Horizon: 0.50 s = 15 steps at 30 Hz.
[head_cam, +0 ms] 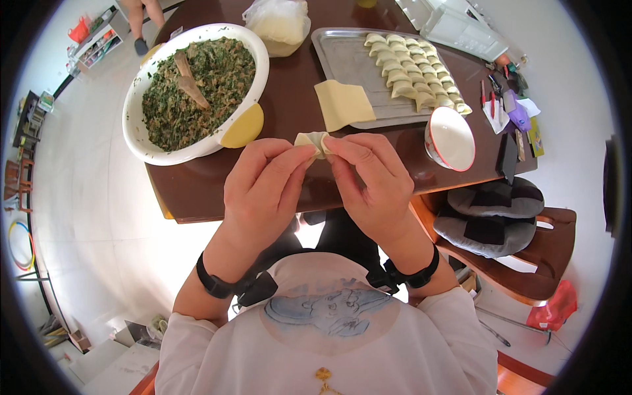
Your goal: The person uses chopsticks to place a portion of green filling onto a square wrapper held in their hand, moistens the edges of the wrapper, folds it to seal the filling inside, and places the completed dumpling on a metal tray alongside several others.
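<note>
A partly folded dumpling (314, 138) is pinched between both hands above the table's near edge. My left hand (265, 185) holds its left end in thumb and fingers; my right hand (368, 170) holds the right end. Just beyond lies a stack of dough wrappers (344, 104), its right part over the rim of a metal tray (340, 59). Rows of folded dumplings (410, 69) fill the tray's right part. On the left a white bowl (131, 116) holds green and brown minced filling (197, 79), with a wooden utensil (190, 84) resting on it.
A white bowl with a red rim (450, 138) stands right of my hands. A plastic bag of pale wrappers or dough (281, 29) is at the back. Tools, a purple packet (518, 114) and a dark phone-like object (507, 155) lie at right. A chair with cushions (558, 247) is beside the table.
</note>
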Available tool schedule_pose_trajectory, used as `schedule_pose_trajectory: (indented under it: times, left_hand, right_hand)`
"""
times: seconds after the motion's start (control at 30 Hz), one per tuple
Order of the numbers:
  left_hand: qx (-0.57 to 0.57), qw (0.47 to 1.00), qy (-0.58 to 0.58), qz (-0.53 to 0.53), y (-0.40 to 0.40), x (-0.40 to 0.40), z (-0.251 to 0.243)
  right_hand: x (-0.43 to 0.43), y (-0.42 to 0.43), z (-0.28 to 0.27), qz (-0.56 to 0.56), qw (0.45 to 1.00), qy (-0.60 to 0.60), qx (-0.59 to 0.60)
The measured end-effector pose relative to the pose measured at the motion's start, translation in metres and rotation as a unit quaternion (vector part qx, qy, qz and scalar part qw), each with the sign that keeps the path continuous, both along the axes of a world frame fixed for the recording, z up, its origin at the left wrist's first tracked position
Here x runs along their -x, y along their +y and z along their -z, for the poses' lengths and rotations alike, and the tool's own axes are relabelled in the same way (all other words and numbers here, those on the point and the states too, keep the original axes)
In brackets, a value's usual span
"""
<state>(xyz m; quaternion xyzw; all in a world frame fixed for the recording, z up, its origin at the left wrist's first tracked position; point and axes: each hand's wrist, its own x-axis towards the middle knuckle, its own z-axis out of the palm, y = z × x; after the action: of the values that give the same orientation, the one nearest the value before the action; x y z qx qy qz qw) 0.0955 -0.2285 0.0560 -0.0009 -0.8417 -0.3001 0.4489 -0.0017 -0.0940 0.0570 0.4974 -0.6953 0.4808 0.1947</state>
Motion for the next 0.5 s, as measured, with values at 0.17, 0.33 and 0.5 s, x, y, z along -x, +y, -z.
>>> schedule_pose_trajectory:
  times: [0.17, 0.33, 0.5]
  left_hand:
    - [0.057, 0.998, -0.006, 0.014, -0.0057, -0.0012, -0.0033]
    - [0.088, 0.995, -0.034, 0.017, -0.0064, -0.0036, -0.0043]
    - [0.083, 0.995, -0.046, 0.014, -0.0032, -0.0025, -0.007]
  right_hand:
    - [0.0011, 0.0, -0.0026, -0.019, 1.0, 0.001, -0.006]
    - [0.0021, 0.0016, 0.0015, -0.038, 0.997, 0.053, -0.032]
    - [0.0005, 0.0022, 0.0033, -0.042, 0.997, 0.053, -0.048]
